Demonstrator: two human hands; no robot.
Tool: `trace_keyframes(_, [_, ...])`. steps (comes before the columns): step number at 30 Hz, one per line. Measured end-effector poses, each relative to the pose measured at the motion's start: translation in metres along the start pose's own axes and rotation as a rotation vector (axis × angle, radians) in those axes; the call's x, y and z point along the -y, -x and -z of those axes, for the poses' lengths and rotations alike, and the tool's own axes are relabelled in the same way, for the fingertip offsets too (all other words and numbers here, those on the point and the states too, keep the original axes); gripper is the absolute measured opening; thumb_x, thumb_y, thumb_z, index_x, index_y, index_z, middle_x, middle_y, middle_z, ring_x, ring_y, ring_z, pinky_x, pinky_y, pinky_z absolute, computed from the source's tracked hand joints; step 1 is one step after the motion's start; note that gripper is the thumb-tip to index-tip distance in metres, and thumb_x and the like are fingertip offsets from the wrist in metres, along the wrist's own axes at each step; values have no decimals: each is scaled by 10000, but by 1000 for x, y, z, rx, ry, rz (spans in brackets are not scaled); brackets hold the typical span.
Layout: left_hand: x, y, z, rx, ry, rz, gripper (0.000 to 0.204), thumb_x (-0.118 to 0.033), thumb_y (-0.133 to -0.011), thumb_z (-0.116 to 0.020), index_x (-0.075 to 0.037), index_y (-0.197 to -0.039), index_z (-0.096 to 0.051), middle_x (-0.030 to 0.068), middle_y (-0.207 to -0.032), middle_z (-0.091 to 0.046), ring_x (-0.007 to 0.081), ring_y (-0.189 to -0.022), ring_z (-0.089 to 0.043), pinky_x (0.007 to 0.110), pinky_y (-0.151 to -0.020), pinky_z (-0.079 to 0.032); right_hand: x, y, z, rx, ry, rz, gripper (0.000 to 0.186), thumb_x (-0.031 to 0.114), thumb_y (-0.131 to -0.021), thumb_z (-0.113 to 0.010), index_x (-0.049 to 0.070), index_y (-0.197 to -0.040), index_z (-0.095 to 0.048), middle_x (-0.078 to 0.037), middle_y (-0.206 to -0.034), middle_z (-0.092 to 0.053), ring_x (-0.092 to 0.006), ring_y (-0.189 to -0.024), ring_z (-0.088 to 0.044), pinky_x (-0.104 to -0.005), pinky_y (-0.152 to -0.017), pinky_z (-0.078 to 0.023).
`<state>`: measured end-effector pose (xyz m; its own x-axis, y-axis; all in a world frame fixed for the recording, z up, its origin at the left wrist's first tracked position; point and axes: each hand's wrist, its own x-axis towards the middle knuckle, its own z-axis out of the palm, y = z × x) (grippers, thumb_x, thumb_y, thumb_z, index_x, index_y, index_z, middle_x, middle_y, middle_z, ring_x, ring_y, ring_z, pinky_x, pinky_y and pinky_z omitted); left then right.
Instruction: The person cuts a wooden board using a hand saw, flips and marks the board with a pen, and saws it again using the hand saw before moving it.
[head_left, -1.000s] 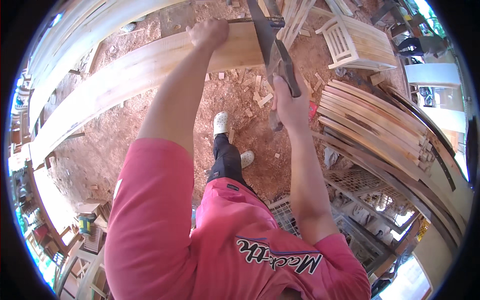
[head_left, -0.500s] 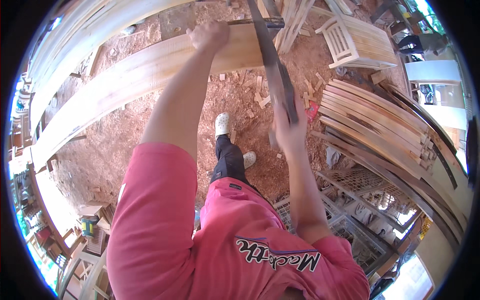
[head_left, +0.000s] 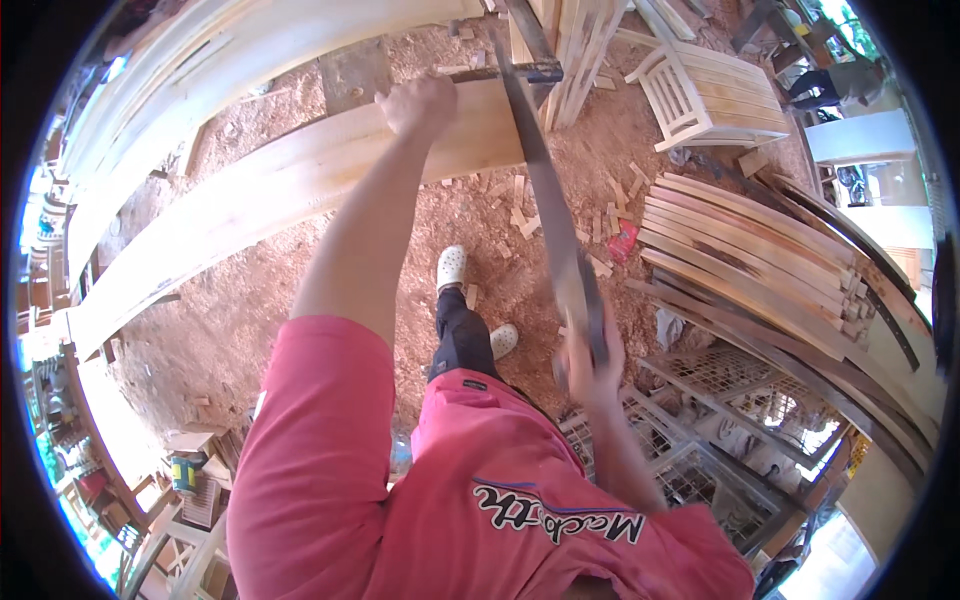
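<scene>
A hand saw (head_left: 543, 178) slants from the end of a long pale wooden plank (head_left: 290, 165) down toward my body. My right hand (head_left: 598, 358) is closed round the saw's handle, low and close to my right side. The blade's far part lies against the plank's right end. My left hand (head_left: 420, 104) presses on the plank near that end, its fingers curled at the far edge and partly hidden. Just beyond my left hand runs a dark bar (head_left: 485, 73) along that edge.
Small wood offcuts (head_left: 525, 220) and sawdust cover the floor around my clogs (head_left: 452, 266). A stack of boards (head_left: 745, 240) lies to the right, with metal grating (head_left: 715, 380) nearer me. A slatted wooden chair (head_left: 715, 95) stands at the far right. More planks (head_left: 230, 50) lie beyond at the left.
My right hand has drawn the saw back toward my body, so more blade shows on the near side of the plank. My left hand stays at the same place on the plank.
</scene>
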<state>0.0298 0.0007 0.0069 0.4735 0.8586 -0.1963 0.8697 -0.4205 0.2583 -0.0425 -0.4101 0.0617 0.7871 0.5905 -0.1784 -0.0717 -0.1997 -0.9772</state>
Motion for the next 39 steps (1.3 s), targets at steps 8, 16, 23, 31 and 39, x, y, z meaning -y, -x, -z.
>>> trace_keyframes(8, [3, -7, -5, 11, 10, -13, 488, -342, -978, -352, -95, -1196, -712, 168, -1261, -678, 331, -1205, -631, 507, -1118, -341, 22, -148, -53, 26, -125, -77, 548, 200, -966, -629, 48, -1459, -442, -83, -1077, -636, -126, -841, -614, -290, -751, -502])
trace_keyframes(16, [-7, 6, 7, -77, -76, 11, 579, -428, -967, -323, -64, -1192, -713, 163, -1245, -689, 310, -1183, -639, 467, -1112, -330, 11, -77, -30, -97, 246, 231, 517, 178, -953, -653, 30, -1417, -478, -78, -1026, -647, -161, -930, -641, -326, -853, -521])
trace_keyframes(23, [-5, -2, -3, -69, -44, 45, 570, -415, -949, -338, -59, -1146, -737, 172, -1221, -697, 318, -1181, -637, 444, -1107, -338, 22, 102, 43, 26, -46, -113, 554, -1, -922, -570, -30, -1454, -416, -98, -1251, -622, -125, -1094, -579, -263, -907, -455])
trace_keyframes(31, [-1, 5, 7, 15, -50, -29, 539, -397, -982, -316, -101, -1170, -724, 152, -1257, -684, 315, -1179, -644, 486, -1119, -332, -13, -133, -47, 0, 56, 65, 461, 168, -941, -662, -13, -1341, -521, -80, -940, -636, -120, -819, -591, -280, -711, -485])
trace_keyframes(39, [-4, 9, 10, 32, 23, 15, 493, -307, -975, -327, -68, -1122, -732, 173, -1182, -712, 316, -1149, -660, 508, -1138, -300, 4, 86, 27, 5, 53, -55, 484, -12, -926, -563, -22, -1404, -482, -96, -1176, -636, -117, -988, -593, -253, -826, -488])
